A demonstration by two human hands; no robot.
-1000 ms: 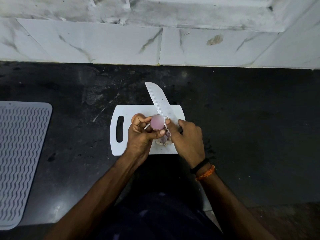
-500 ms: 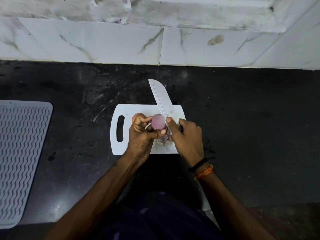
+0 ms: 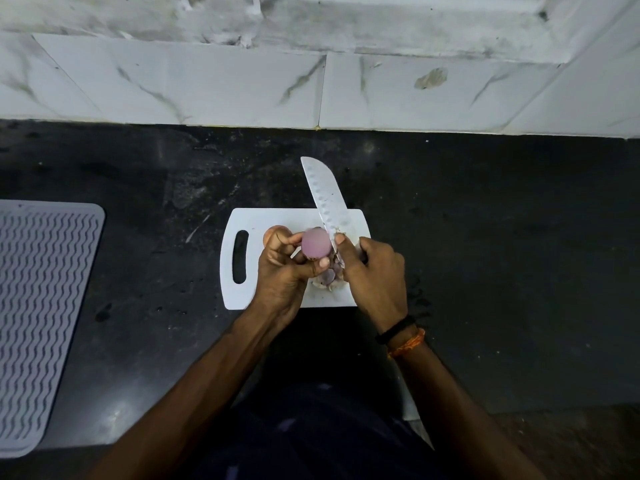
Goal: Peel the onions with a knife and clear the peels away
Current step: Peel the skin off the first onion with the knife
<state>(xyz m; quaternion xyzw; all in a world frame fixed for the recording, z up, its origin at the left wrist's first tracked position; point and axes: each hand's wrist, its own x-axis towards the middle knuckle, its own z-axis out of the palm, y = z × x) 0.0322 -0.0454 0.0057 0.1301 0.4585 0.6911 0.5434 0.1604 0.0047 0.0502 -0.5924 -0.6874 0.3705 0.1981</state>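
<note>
Barely shifted, knife blade leans right; right hand grips it; left hand cups smooth round onion at centre frame.

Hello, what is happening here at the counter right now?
A person is peeling an onion over a white cutting board. The left hand holds the pink, mostly peeled onion, and the right hand grips a knife with its blade against the onion's right side. Loose peels lie on the board below the hands. Another onion shows behind the left hand.
</note>
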